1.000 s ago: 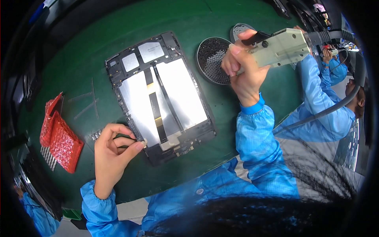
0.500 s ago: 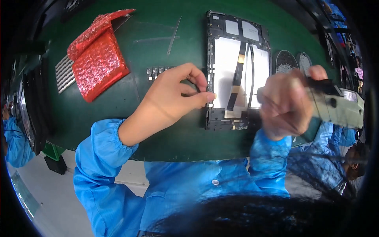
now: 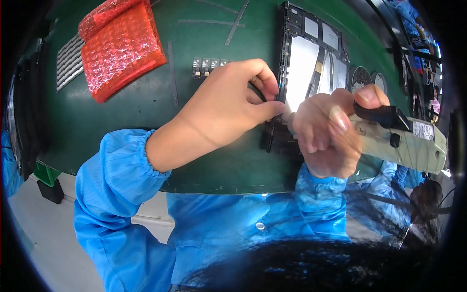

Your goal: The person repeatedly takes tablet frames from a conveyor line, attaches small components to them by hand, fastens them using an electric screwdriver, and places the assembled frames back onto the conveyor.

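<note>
Left hand point(image 3: 228, 104) is pinching something small and dark right at the near left edge of the opened tablet with its black frame and silvery insides point(image 3: 311, 63), which lies flat on the green mat point(image 3: 146, 107). Right hand point(image 3: 323, 134) is wrapped tight around a pale grey-green electric screwdriver point(image 3: 404, 141), tip hidden behind the fingers. A red bubble-wrap pouch point(image 3: 119, 46) lies well off to the left, a row of small black parts point(image 3: 209, 65) in between

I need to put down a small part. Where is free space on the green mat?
Bare mat lies between the red bubble bag, the small chips and the left hand. Another strip runs along the near edge under the left wrist. It is crowded at the tablet frame, where the right hand holds a screwdriver.
</note>
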Demonstrator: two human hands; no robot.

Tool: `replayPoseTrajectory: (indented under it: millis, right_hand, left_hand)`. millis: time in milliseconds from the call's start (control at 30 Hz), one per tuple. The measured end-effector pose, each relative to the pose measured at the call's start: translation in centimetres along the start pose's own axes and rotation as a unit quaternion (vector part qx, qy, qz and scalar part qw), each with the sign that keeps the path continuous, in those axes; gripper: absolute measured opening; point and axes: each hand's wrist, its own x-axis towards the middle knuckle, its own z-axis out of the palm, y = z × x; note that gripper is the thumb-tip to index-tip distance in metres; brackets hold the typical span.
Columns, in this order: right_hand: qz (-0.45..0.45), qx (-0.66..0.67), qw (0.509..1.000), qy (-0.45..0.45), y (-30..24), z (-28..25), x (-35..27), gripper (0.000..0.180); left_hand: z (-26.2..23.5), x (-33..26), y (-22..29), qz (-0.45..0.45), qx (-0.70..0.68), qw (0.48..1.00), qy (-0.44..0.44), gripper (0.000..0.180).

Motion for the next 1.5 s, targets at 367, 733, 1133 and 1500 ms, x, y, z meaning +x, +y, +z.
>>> replayPoseTrajectory:
  millis: [367,733,1133,1500]
  right_hand:
    - [-0.028,-0.069,0.996,-0.040,0.7,0.6,0.8,0.034]
    - [-0.086,-0.215,0.967,-0.106,1.3,0.8,1.5,0.029]
    - [-0.260,0.131,0.940,0.176,-5.3,-9.4,3.7,0.035]
    - [-0.172,0.002,0.963,0.208,-0.2,-15.1,3.4,0.034]
  left_hand:
    - [-0.1,0.1,-0.6,-0.001,-0.008,1.000,0.005,0.022]
    - [2.0,-4.9,2.8,0.059,0.082,0.991,0.083,0.036]
    - [2.2,5.4,1.7,0.364,0.636,0.655,0.182,0.053]
    - [-0.1,17.1,5.7,0.267,0.454,0.814,0.247,0.077]
